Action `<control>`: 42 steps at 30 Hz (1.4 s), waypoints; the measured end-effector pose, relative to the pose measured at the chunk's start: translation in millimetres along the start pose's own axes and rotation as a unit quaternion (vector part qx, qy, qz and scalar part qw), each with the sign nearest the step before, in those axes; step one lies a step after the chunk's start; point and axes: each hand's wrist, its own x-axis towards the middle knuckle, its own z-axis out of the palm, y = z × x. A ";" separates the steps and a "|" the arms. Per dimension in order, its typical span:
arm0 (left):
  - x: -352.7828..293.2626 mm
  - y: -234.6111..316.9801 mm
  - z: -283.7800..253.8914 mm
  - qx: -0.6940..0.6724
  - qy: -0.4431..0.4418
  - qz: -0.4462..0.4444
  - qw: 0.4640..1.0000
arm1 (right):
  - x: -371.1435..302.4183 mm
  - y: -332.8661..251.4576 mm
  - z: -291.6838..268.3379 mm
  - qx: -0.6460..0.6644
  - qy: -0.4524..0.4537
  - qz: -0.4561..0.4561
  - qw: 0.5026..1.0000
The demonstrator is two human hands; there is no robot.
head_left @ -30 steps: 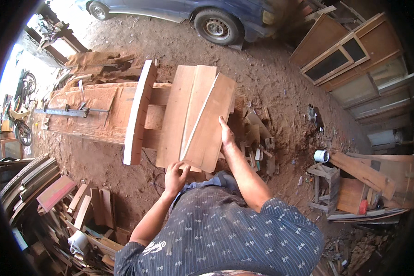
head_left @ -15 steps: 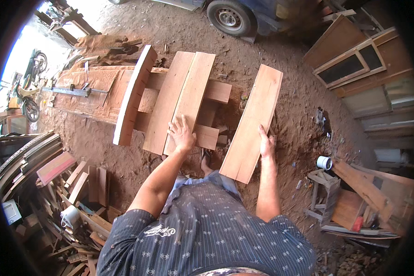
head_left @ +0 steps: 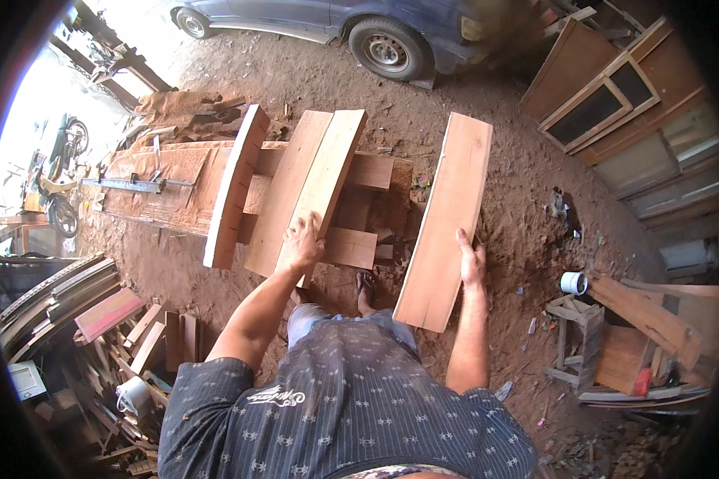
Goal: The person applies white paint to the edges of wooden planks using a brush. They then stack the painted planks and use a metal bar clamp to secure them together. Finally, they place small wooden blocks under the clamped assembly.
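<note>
Brown soil [head_left: 527,184] is spread across the middle of the frame, bounded along the top by a blue car [head_left: 280,12], at upper right by leaning panels [head_left: 563,72], and at lower left by scrap wood [head_left: 148,343]. Open room is left to the right of the held board [head_left: 447,215]; a narrower gap is left between its left edge and the crosspieces [head_left: 371,170]. Its lower right edge is gripped by the right hand [head_left: 473,263], right of centre, with the thumb on the upper face. By the left hand [head_left: 302,243], near the centre, the lower end of the pale board [head_left: 327,168] is covered with bent fingers; whether it is pinched or merely pressed cannot be told. Just beside it, the brown board [head_left: 289,191] is borne on the crosspieces. Farther left, a white-edged beam [head_left: 240,188] is set across, and a slab [head_left: 152,211] is topped by a clamp [head_left: 132,184].
</note>
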 end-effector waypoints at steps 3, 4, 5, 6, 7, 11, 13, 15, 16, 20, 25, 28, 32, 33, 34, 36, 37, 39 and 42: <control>7.0 -36.2 3.0 -0.062 0.061 0.061 0.994 | -1.4 -2.4 -13.0 -0.017 0.013 0.009 1.000; 9.4 -52.3 1.1 -0.112 0.029 0.032 0.993 | -1.9 -1.8 -17.0 -0.021 0.020 0.002 1.000; 8.6 -65.5 2.0 -0.205 0.052 0.041 0.977 | -3.6 -0.5 -22.1 -0.025 0.029 -0.005 0.999; 8.2 -79.9 -1.3 -0.290 0.088 0.052 0.952 | -4.0 2.2 -24.5 -0.027 0.037 -0.013 0.999; 11.1 -88.6 -3.3 -0.380 0.086 0.024 0.921 | -6.1 3.8 -30.3 -0.017 0.017 -0.023 0.999; 4.8 -101.2 -20.3 -0.092 0.070 -0.022 0.993 | -9.0 12.6 -38.9 -0.018 0.023 -0.037 0.999; 0.4 -88.9 -28.3 -0.120 0.064 -0.032 0.990 | -10.6 11.8 -39.0 -0.034 0.024 -0.024 0.999; -2.5 -66.1 -33.3 -0.154 0.081 -0.037 0.984 | -11.7 6.1 -34.3 -0.045 0.028 -0.037 0.998; -8.7 -52.0 -30.9 -0.173 0.106 -0.029 0.979 | -13.3 1.6 -31.3 -0.056 0.027 -0.030 0.998; -28.6 2.3 -13.2 -0.224 0.104 -0.046 0.968 | -20.3 -19.1 -1.3 -0.066 0.024 -0.016 0.997; -37.0 31.2 11.9 -0.280 0.035 -0.005 0.959 | -30.8 -38.4 68.5 -0.051 0.025 -0.043 0.997; -35.6 11.6 23.1 -0.359 -0.006 -0.005 0.933 | -46.7 -46.2 110.5 -0.075 0.035 0.033 0.996; -31.4 -26.4 41.0 -0.597 -0.062 0.053 0.798 | -66.1 -47.6 174.1 -0.111 -0.010 0.012 0.994; -34.0 -37.0 46.0 -0.582 -0.108 0.047 0.805 | -70.1 -47.1 190.1 -0.136 -0.007 -0.003 0.991; -38.1 -43.8 51.9 -0.580 -0.114 0.071 0.803 | -74.8 -45.9 205.5 -0.159 0.003 0.000 0.987; -51.5 -56.1 62.9 -0.575 -0.176 0.060 0.797 | -86.0 -44.4 229.1 -0.180 0.009 -0.012 0.984; -60.6 -61.7 67.8 -0.608 -0.185 0.050 0.770 | -89.6 -42.6 239.2 -0.191 0.011 -0.015 0.981; -70.5 -69.1 75.4 -0.678 -0.197 0.008 0.708 | -92.4 -37.8 253.5 -0.219 0.009 -0.021 0.976; -71.9 -73.1 83.1 -0.697 -0.259 -0.065 0.666 | -87.3 -24.1 268.2 -0.290 0.036 -0.042 0.955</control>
